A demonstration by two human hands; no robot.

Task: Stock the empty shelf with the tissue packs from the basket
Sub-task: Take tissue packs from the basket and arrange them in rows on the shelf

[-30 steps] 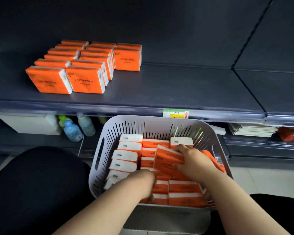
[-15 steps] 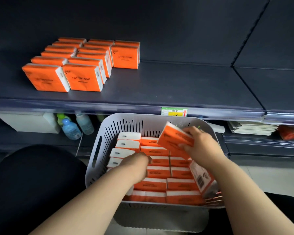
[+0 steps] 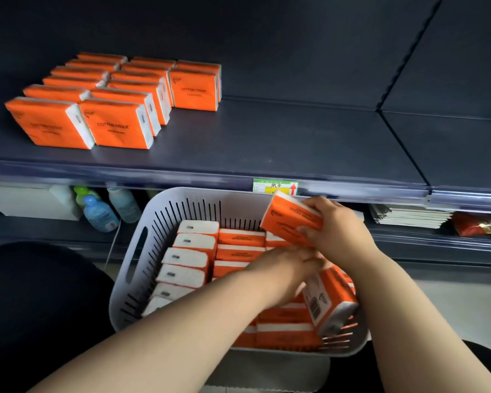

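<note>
Orange glossy tissue pack (image 3: 288,219) gripped by fingers (image 3: 316,204) of right hand (image 3: 339,234) over slotted basket (image 3: 182,197); left hand (image 3: 284,268) blurred, grip unclear.

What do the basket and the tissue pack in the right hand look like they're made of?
Basket: probably moulded plastic, matt pale grey; thin slotted walls and a cut-out handle suggest it. Tissue pack gripped by the right hand: apparently thin plastic film, orange, printed, slightly shiny; white tissue seems to show at one end.

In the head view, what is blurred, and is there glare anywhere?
Head view: the left hand is smeared by motion; the print on the orange tissue packs is legible; the dark shelf shows a faint sheen near its front, no hard glare.
</note>
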